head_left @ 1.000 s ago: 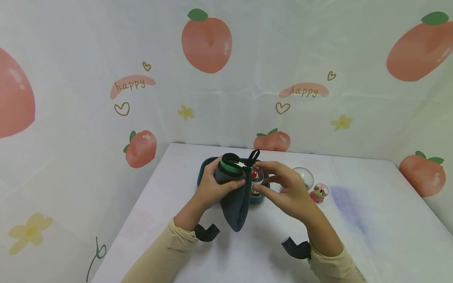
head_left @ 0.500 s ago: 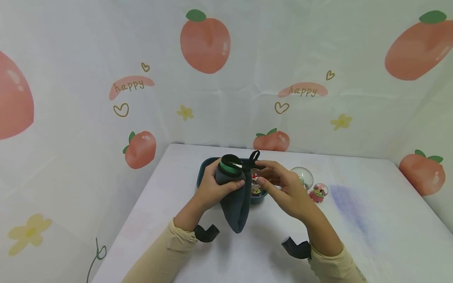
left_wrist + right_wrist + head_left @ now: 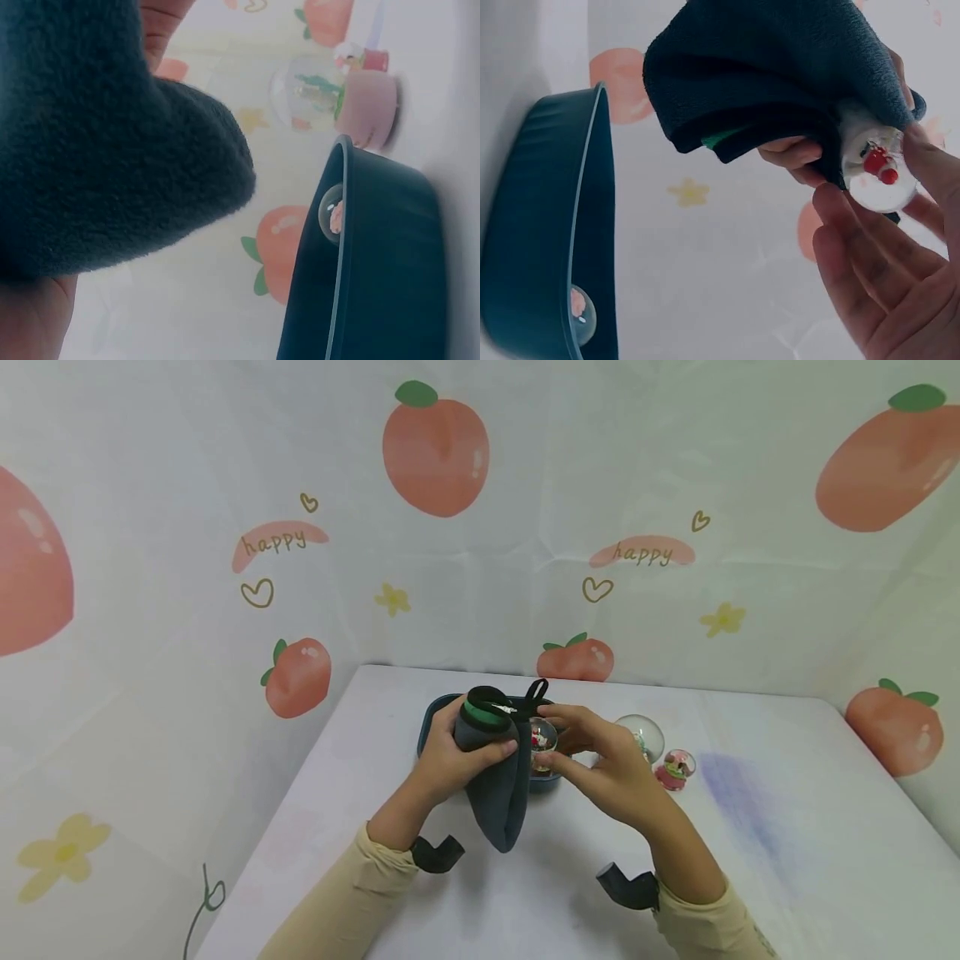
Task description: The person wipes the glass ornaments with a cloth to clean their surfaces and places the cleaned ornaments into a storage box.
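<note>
My left hand grips a folded dark blue-grey cloth with black edging, a green inner patch and a black hanging loop. Against the cloth's right side is a small snow globe with a red-and-white figure inside. My right hand pinches this globe between thumb and fingertips, as the right wrist view shows most clearly. The globe's other end is hidden by the cloth. In the left wrist view the cloth covers most of the left hand.
Behind the hands stands a dark blue tray; a clear globe lies inside it. To the right are a larger snow globe and a small pink-based snow globe. A printed backdrop rises behind the white table.
My right thumb and fingers have shifted about the globe, drawing closer together and then spreading again. The left hand and cloth have stayed almost in place.
</note>
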`<action>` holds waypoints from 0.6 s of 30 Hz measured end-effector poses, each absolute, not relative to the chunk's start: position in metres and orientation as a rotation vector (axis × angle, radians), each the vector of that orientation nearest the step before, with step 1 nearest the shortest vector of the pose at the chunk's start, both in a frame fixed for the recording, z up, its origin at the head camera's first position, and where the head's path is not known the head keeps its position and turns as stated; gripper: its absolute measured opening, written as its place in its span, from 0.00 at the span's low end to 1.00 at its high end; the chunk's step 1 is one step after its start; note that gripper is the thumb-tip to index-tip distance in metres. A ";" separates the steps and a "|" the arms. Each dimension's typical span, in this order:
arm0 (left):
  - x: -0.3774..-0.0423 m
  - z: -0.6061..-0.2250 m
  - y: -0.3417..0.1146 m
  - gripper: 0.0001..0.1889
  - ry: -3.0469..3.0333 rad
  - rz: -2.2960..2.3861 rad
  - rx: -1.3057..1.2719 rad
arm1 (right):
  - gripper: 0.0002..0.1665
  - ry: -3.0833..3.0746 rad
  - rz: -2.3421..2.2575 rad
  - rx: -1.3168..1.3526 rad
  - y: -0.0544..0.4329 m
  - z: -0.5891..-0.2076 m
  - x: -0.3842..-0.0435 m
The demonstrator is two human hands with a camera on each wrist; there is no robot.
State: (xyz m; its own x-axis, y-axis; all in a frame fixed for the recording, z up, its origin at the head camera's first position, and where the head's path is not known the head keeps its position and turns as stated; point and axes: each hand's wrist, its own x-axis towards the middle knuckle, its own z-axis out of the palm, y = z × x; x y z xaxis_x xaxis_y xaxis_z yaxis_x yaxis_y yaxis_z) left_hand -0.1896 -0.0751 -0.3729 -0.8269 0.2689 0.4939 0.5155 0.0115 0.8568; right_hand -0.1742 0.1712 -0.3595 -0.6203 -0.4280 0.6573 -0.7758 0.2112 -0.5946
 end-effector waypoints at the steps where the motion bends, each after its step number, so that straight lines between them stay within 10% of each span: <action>1: -0.190 -0.373 -0.075 0.27 -2.085 -1.914 -0.836 | 0.33 -2.157 1.371 1.108 0.171 -0.359 -0.174; 18: -0.190 -0.375 -0.074 0.25 -2.069 -1.896 -0.766 | 0.37 -2.041 1.406 1.247 0.171 -0.359 -0.176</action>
